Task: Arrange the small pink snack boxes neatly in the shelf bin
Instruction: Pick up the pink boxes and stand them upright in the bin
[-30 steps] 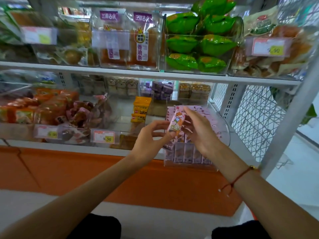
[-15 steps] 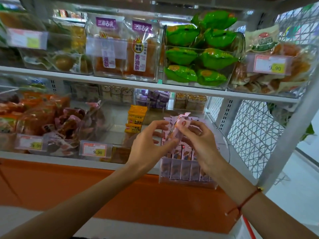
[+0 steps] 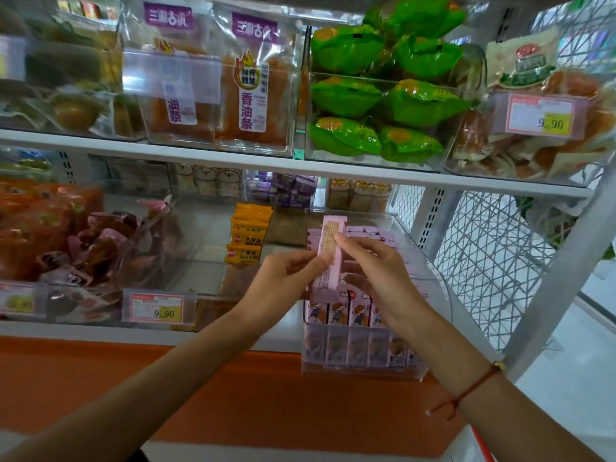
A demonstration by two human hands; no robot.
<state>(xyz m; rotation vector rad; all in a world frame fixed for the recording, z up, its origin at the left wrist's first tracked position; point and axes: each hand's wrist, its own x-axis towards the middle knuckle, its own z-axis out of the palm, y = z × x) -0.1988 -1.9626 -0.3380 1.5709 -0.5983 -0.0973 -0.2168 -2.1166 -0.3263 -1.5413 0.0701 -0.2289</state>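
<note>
Fingers (image 3: 346, 241) of the right hand (image 3: 383, 278) and left hand (image 3: 283, 285) pinch one pink box (image 3: 330, 253) (printed side up), held tilted above the clear bin (image 3: 430, 368), where more boxes (image 3: 346, 313) stand in rows on the shelf (image 3: 280, 338).

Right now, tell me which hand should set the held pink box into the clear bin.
Probably the right hand: it hangs directly over the clear bin and its fingers pinch the pink box near the top. The left hand grips the lower end from outside the bin.
</note>
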